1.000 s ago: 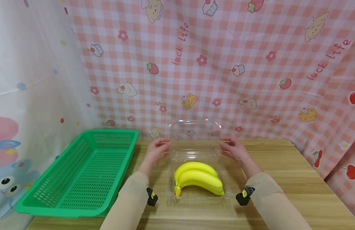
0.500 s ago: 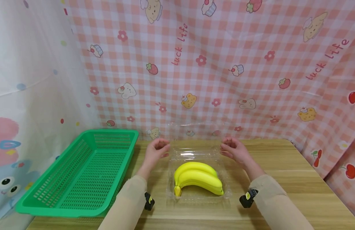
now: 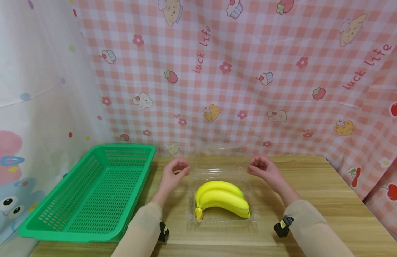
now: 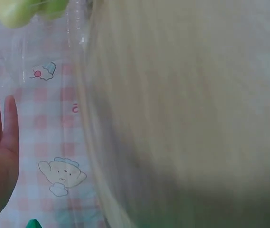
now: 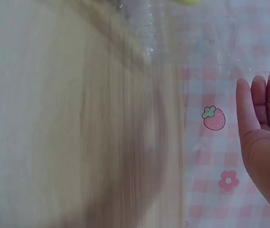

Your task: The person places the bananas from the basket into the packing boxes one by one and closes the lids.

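A yellow banana bunch (image 3: 222, 198) lies in the base of a clear plastic clamshell box (image 3: 224, 224) on the table. The box's lid (image 3: 214, 173) is up and tilts back toward the curtain. To its left, my left hand (image 3: 172, 175) has loosely bent fingers, the fingertips right at the lid's side edge. My right hand (image 3: 265, 171) mirrors it on the other side, and neither hand grips anything. Straight fingers (image 4: 10, 121) show in the left wrist view, beside the clear plastic. In the right wrist view the fingers (image 5: 246, 107) are likewise extended, just under the plastic's edge.
A green plastic basket (image 3: 102, 200) with slotted sides stands on the left of the wooden table (image 3: 314, 200). A pink checked curtain (image 3: 243, 71) hangs right behind the table's back edge. A white printed curtain (image 3: 40, 107) borders the left side.
The lid has tipped farther back, its top edge sinking toward the table. Both hands have stayed beside it, drawing slightly back and lower. The bananas and basket have not moved.
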Tool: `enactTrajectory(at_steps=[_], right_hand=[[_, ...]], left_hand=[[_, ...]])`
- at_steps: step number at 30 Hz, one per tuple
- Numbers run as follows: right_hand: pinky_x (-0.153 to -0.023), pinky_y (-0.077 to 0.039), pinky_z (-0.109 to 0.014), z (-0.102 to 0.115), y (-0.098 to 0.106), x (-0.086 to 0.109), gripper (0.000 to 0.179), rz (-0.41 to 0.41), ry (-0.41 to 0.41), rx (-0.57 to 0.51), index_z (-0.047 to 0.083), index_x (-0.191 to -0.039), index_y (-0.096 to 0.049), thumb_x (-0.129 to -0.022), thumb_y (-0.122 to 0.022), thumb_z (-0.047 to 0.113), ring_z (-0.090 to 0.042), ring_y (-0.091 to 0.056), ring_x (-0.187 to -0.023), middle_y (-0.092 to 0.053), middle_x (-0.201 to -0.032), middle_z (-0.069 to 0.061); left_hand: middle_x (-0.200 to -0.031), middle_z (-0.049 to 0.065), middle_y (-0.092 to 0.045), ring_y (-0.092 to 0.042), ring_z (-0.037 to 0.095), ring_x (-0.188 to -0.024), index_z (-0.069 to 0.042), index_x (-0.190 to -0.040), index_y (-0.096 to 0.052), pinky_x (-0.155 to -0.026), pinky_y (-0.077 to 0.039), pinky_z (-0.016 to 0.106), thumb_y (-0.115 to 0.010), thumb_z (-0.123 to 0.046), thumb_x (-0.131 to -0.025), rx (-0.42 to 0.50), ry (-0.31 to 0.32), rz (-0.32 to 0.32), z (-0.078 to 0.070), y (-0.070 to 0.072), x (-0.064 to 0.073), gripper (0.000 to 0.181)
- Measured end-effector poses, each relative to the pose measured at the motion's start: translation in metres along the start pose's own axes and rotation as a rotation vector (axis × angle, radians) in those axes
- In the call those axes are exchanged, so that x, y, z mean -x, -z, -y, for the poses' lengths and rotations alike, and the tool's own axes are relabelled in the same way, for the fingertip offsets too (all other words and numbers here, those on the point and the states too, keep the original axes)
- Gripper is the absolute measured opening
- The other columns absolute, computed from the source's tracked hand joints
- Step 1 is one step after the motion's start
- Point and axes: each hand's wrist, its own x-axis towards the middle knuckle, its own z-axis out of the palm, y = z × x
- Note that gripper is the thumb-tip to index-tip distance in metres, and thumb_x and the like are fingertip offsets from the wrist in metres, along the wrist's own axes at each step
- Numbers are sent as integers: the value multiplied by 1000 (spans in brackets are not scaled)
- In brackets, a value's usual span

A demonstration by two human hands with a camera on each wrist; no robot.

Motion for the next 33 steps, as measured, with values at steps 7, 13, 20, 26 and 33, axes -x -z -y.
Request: enactTrajectory(at_steps=[7, 13, 20, 26, 33], right_hand=[[-80, -53, -21, -1, 2, 7, 13, 13, 163, 230, -5, -99, -58, -91, -68, 0, -13, -61, -90, -63, -95, -16], [-79, -54, -19, -3, 3, 13, 13, 54, 312, 292, -4, -96, -60, -87, -67, -11, -8, -64, -91, -63, -96, -13], [-79, -57, -25, -11, 7, 18, 25, 102, 505, 361, -2, -91, -61, -77, -71, -20, -3, -58, -88, -59, -92, -4], [-80, -57, -29, -16, 14, 20, 32, 163, 579, 364, 1, -91, -62, -73, -71, -24, -2, -59, -95, -62, -95, -12], [-85, -50, -17, -8, 16, 26, 35, 189, 670, 531, 13, -94, -65, -74, -75, -14, -11, -62, -93, -67, -99, -3]], left_hand=[[-91, 22, -65, -64, 30, -86, 9, -93, -63, -77, -59, 39, -67, 15, -84, -121, -59, 40, -19, 3, 13, 11], [-88, 16, -66, -68, 28, -79, 4, -91, -65, -71, -60, 38, -72, 19, -77, -244, -389, 126, 0, 12, 13, 22], [-88, 8, -67, -65, 21, -78, -4, -90, -66, -71, -57, 25, -76, 15, -72, -463, -686, 217, -1, 23, 11, 28], [-88, 2, -66, -63, 18, -81, -8, -86, -65, -74, -55, 27, -79, 12, -69, -557, -763, 282, -6, 27, 13, 30], [-88, 0, -68, -65, 14, -81, -9, -84, -68, -74, -55, 23, -81, 8, -71, -623, -829, 344, -10, 28, 16, 25]])
